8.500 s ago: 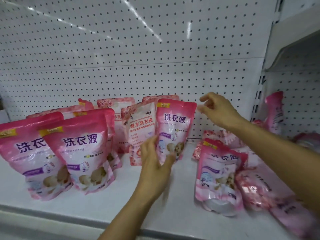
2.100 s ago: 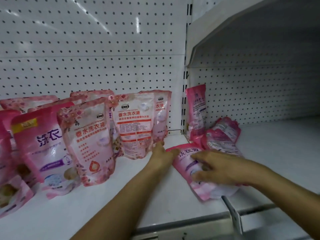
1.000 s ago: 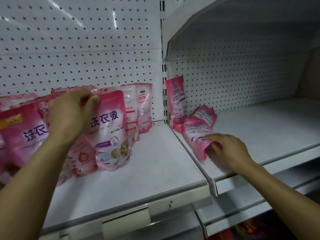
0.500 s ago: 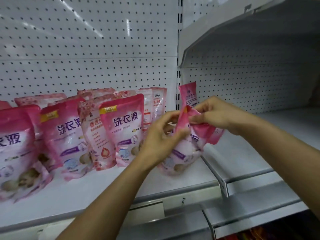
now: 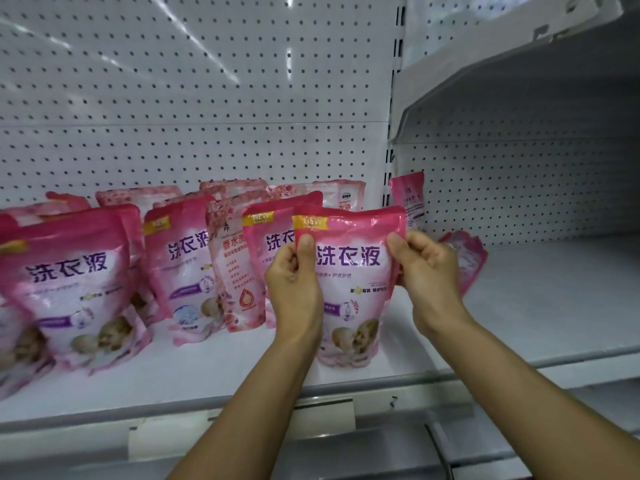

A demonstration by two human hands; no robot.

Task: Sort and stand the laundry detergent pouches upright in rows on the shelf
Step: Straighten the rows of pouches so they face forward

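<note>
Gripping a pink pouch by both edges, left hand and right hand stand it on the shelf. Most pouches stand upright; two remain unsorted at right.

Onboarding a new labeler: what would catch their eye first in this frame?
First, the pink pouch at centre, held upright at the shelf's front edge, its top corners pinched by the left hand and right hand. Next, the row of standing pouches stretching left along the white shelf. Last, in the neighbouring bay to the right, a toppled pouch lying on its shelf, with another leaning against the pegboard behind.
</note>
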